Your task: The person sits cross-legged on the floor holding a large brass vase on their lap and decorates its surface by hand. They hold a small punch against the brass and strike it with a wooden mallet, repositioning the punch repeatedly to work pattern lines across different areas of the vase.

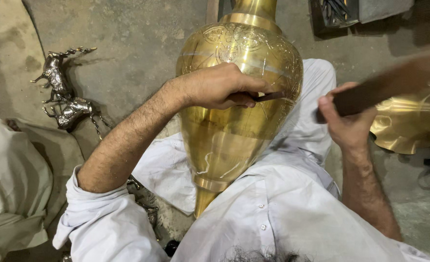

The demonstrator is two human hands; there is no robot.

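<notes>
From the head camera, the large polished brass vase with engraved floral bands [234,97] lies across the person's lap, its long axis running away from the body: the narrow foot points back toward the chest, the neck points away toward the concrete floor [137,39]. The left hand [219,87] rests on the vase's bulging shoulder, fingers pinched around a slim dark metal chisel [268,96] whose tip touches the brass. The right hand [346,121], just right of the vase and clear of it, is clenched on a dark wooden mallet handle [384,87], blurred. Left of the vase, well apart, two silvery metal deer figurines [64,97] lie on the floor.
</notes>
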